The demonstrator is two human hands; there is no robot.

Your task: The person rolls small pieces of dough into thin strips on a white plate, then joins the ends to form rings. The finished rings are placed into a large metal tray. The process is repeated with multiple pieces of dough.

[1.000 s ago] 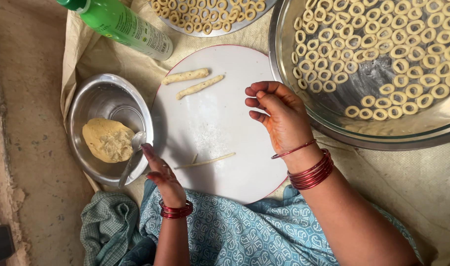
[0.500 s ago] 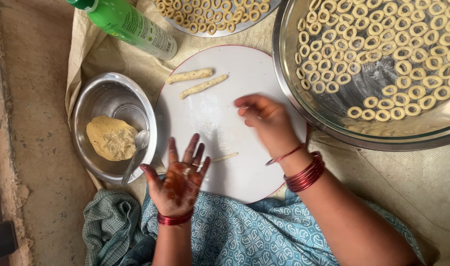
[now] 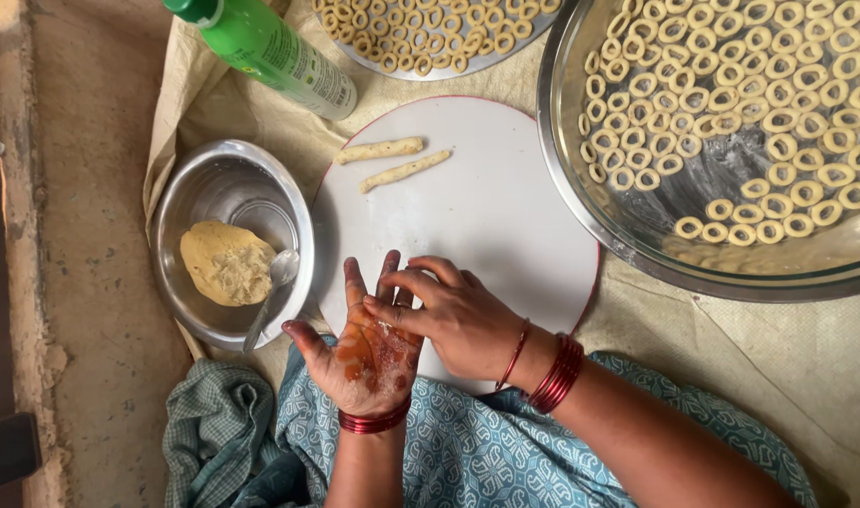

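Right hand (image 3: 458, 320) has slid onto the upturned, open left palm (image 3: 369, 353) at the board's (image 3: 505, 216) near edge, seemingly rolling dough I can't see; 2 sticks (image 3: 392, 160) wait at its far edge.

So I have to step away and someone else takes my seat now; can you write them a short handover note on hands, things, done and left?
Left hand: open, palm up over the near edge of the white round board. Right hand: fingers pressed onto the left palm; whether dough sits between them is hidden.
Things: two dough sticks at the board's far side; dough lump and spoon in the small steel bowl; green bottle behind.
Done: many dough rings in the big steel pan and on the far plate.
Left: the two sticks and the lump are unshaped.
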